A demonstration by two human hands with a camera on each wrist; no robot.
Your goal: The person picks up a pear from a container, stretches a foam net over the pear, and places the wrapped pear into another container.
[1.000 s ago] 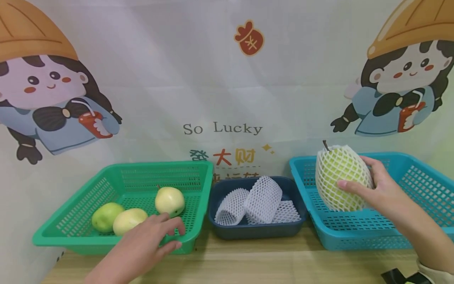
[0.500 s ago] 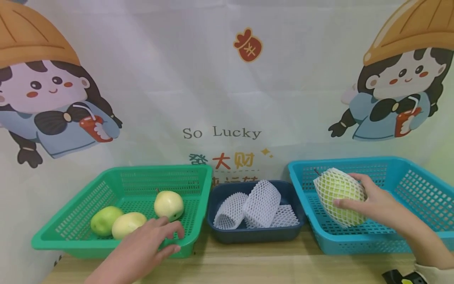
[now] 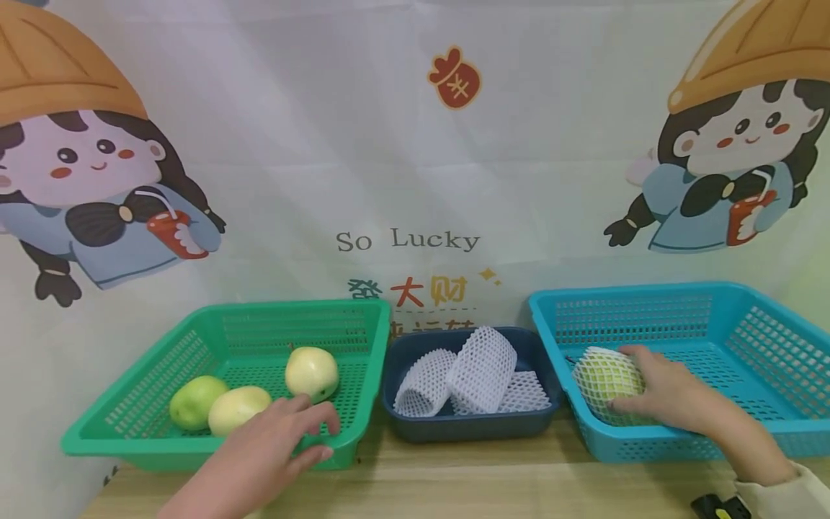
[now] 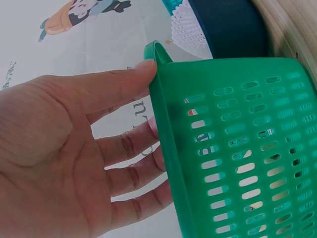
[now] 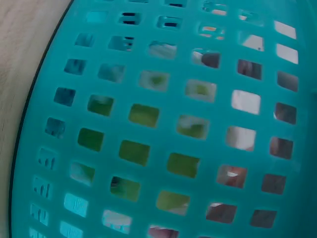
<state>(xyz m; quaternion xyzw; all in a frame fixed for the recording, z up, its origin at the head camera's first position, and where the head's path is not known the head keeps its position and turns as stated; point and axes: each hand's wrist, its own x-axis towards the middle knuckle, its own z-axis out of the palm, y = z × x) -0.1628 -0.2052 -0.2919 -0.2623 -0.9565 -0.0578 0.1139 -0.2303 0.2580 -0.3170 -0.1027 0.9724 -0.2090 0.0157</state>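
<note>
My right hand holds a green pear in a white foam net, low inside the blue basket near its left front corner. Thumb and fingers lie around the pear's right side. Through the slots of the blue basket wall, the right wrist view gives only glimpses of the fruit and hand. My left hand rests at the front rim of the green basket. In the left wrist view, its thumb touches the rim, and the loosely bent fingers reach behind the wall, tips hidden.
Inside the green basket lie a green pear and two pale yellow pears. Between the baskets stands a dark blue tray with several white foam nets. A printed cloth hangs behind the wooden table.
My right hand has lowered the netted pear from above the blue basket's front rim down into the basket. The left hand has stayed at the green basket's rim.
</note>
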